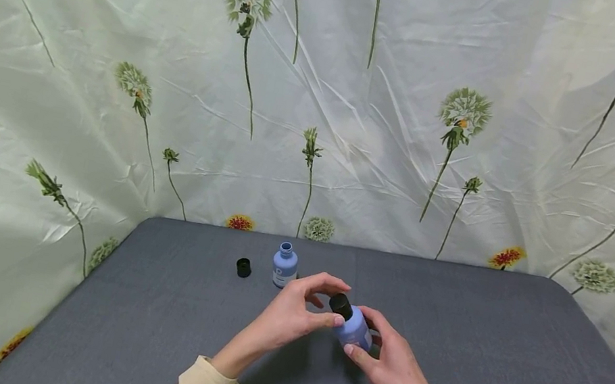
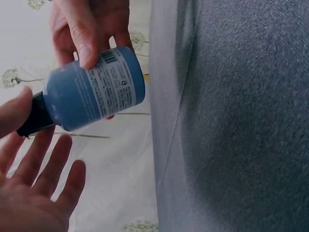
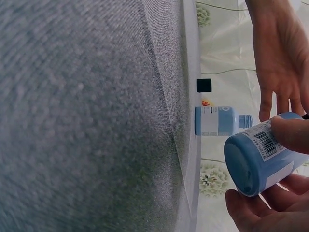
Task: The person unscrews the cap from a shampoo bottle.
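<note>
A blue bottle [image 1: 355,329] with a white label is held tilted above the table, its black cap [image 1: 341,305] pointing up and to the left. My right hand [image 1: 391,365] grips the bottle's body, thumb on the near side and fingers round the far side. At the cap is my left hand [image 1: 294,317], with thumb and forefinger on either side of it. In the left wrist view the other fingers [image 2: 72,186] of that hand are spread away from the bottle [image 2: 94,89]. The cap [image 2: 37,115] sits on the bottle's neck.
Farther back on the grey table [image 1: 170,305], a second blue bottle [image 1: 284,267] stands upright without a cap. A loose black cap [image 1: 243,268] lies to its left. Behind the table hangs a pale curtain [image 1: 380,129] printed with dandelions.
</note>
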Tool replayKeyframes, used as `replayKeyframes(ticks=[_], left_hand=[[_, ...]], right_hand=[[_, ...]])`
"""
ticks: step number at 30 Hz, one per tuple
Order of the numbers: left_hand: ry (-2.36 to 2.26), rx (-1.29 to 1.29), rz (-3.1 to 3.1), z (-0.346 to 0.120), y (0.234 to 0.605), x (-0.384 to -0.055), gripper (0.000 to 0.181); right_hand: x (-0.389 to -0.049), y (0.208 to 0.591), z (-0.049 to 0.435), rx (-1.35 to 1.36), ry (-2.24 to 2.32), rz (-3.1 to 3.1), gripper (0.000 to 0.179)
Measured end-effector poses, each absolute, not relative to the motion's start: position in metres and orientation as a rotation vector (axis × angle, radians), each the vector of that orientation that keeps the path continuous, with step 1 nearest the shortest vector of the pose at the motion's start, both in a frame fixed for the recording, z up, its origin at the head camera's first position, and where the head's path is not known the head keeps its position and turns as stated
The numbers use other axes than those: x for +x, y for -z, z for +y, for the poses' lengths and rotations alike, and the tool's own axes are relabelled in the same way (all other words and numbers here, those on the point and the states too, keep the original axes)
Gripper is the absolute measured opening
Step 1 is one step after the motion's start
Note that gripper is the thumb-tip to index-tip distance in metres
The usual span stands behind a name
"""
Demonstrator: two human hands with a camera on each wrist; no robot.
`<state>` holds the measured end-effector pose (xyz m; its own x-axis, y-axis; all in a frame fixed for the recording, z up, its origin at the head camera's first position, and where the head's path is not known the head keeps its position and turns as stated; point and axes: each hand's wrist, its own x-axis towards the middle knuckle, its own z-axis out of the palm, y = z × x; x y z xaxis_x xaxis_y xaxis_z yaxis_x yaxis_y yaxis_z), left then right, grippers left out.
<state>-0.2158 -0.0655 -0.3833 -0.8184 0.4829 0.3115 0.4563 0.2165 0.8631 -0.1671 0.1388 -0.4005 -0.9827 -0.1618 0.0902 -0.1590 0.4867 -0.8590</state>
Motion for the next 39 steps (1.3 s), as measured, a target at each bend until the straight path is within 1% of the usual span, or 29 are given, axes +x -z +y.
replayKeyframes(ticks=[6, 9, 12, 14, 21, 26, 29, 32, 36, 39], left_hand=[[-1.691, 1.162, 2.241, -0.074, 0.380, -0.219, 0.039], [-1.677, 1.206, 2.178, -0.079, 0.379, -0.221, 0.040], [-1.655, 1.178, 2.169, -0.083, 0.380, -0.223, 0.046], [-1.644, 1.160, 2.180, -0.084, 0.379, -0.223, 0.046], [-1.630, 1.017, 2.354, -0.086, 0.377, -0.223, 0.033], [-1.672, 0.891, 2.404, -0.085, 0.378, -0.222, 0.028], [-1.679, 0.867, 2.421, -0.084, 0.379, -0.222, 0.028], [-1.673, 0.891, 2.416, -0.083, 0.379, -0.222, 0.033], [-1.651, 1.014, 2.347, -0.082, 0.380, -0.224, 0.043], [-1.661, 1.118, 2.231, -0.083, 0.380, -0.225, 0.043]], right_hand=[[-0.168, 0.401, 0.142, -0.353, 1.583, 2.688, 0.052], [-0.169, 0.403, 0.143, -0.384, 1.590, 2.691, 0.051], [-0.169, 0.404, 0.143, -0.398, 1.595, 2.688, 0.051], [-0.168, 0.404, 0.143, -0.397, 1.596, 2.689, 0.052], [-0.166, 0.401, 0.144, -0.380, 1.563, 2.723, 0.054], [-0.166, 0.398, 0.144, -0.357, 1.528, 2.743, 0.053], [-0.165, 0.397, 0.144, -0.342, 1.503, 2.771, 0.053], [-0.165, 0.397, 0.144, -0.348, 1.497, 2.786, 0.053], [-0.165, 0.397, 0.144, -0.349, 1.494, 2.784, 0.053], [-0.167, 0.396, 0.144, -0.341, 1.480, 2.780, 0.053]])
